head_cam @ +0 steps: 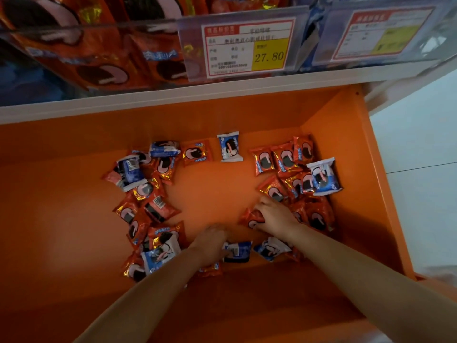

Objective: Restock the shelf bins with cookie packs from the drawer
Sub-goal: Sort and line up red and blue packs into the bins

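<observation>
The orange drawer [61,219] is pulled out below me, and the loose cookie packs lie on its floor. Above it, the clear-fronted shelf bin [99,58] holds large orange cookie bags. A white shelf edge [173,95] runs between the bin and the drawer. Pale floor tiles [420,194] show to the right of the drawer.

The packs lie in two groups, well apart, with bare drawer floor between them:
- The left cluster [146,194] is mostly orange packs, with several blue ones mixed in and overlapping.
- The right cluster [296,169] lies near the right wall. It is mostly orange, with one blue-and-white pack on its outer edge.

A single blue-and-white pack [230,147] lies alone near the back wall, just beside a single orange one.

Both of my forearms reach down into the drawer. My right hand [274,216] is at the near end of the right cluster. Its fingers are curled round an orange pack [251,219], gripping it against the palm. My left hand [210,240] is near the front of the drawer, palm down. Its fingers are curled onto a blue pack [237,252] that lies barcode side up, and they grip its left edge. The two hands are close together but do not touch.

A price label [247,47] reading 27.80 is clipped to the bin front.
</observation>
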`<state>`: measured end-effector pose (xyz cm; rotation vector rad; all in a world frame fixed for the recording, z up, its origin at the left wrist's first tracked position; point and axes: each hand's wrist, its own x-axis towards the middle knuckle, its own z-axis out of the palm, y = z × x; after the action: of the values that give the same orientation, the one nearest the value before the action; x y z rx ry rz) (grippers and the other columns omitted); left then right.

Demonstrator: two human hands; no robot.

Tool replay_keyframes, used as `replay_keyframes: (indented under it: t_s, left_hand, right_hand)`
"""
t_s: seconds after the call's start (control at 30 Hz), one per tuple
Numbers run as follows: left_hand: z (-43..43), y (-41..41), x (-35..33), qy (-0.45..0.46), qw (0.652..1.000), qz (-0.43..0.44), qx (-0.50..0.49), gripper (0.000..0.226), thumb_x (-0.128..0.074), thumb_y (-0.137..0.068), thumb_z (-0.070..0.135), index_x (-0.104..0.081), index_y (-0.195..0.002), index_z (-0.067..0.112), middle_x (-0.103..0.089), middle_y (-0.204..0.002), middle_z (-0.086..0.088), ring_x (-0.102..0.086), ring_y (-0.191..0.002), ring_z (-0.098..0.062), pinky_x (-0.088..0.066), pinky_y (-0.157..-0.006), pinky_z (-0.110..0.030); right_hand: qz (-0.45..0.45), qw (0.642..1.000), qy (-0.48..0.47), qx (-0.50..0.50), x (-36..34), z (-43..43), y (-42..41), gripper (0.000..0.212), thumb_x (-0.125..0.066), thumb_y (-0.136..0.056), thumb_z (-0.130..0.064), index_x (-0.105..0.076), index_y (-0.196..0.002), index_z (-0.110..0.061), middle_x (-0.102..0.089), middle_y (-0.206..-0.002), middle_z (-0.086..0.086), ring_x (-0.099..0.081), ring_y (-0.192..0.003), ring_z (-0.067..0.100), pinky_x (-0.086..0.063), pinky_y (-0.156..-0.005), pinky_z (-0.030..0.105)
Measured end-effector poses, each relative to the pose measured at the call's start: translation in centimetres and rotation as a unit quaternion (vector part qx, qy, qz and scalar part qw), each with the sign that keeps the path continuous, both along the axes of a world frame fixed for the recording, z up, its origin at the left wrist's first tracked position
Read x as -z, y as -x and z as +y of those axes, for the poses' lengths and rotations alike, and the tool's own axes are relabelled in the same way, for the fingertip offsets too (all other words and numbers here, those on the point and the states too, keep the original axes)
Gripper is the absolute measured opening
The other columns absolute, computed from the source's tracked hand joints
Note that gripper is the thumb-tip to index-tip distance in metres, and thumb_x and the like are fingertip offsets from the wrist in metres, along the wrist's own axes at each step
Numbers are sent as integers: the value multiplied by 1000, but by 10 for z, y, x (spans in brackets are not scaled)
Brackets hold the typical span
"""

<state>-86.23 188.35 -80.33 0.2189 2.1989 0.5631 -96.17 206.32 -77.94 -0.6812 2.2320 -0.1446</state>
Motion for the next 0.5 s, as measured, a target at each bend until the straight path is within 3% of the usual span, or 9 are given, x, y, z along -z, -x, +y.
replay_keyframes:
  t_s: [0.1,0.17,0.23,0.33,0.4,0.5]
  left_hand:
    - [-9,8,-13,-32,996,-24,-77,34,-61,-91,33,-55,-121,17,-58,-123,-5,-52,-112,-22,-42,-92,-32]
    - [-16,13,-24,-58,988,-42,-136,27,-60,-92,32,-55,-115,17,-63,-111,-6,-59,-98,-20,-45,-76,-29]
    - [-22,16,-34,-66,978,-46,-195,19,-60,-92,31,-49,-104,21,-65,-98,-5,-62,-85,-18,-44,-62,-26]
    - [-31,18,-44,-65,967,-19,-247,22,-62,-90,28,-42,-99,23,-62,-86,3,-61,-71,-12,-40,-50,-16]
    - [-36,19,-56,-77,960,5,-269,26,-64,-87,23,-43,-104,22,-59,-90,7,-57,-69,-6,-38,-47,-10]
    - [-41,21,-76,-114,942,21,-315,33,-66,-85,18,-52,-115,25,-58,-102,9,-58,-79,-4,-42,-55,-7]
  right_hand:
    - [1,999,25,35,-10,-2,6,49,-60,-89,-45,-52,-125,-13,-48,-131,3,-46,-122,21,-43,-93,32]
    - [-4,996,46,70,-17,-2,8,51,-58,-89,-47,-49,-126,-14,-57,-123,4,-52,-116,22,-47,-90,35]
    - [-17,990,67,120,-26,-3,9,56,-61,-89,-45,-46,-132,-13,-59,-120,6,-57,-110,22,-48,-88,35]
    - [-31,978,115,170,-43,-5,9,48,-67,-86,-40,-49,-122,-14,-60,-106,5,-60,-95,21,-47,-76,29]
    - [-34,967,162,192,-56,-6,9,43,-71,-84,-35,-52,-114,-12,-62,-97,2,-61,-88,20,-46,-72,29]
    - [-45,958,186,214,-75,-6,9,49,-73,-82,-34,-53,-120,-11,-59,-105,-2,-56,-97,13,-44,-82,23]
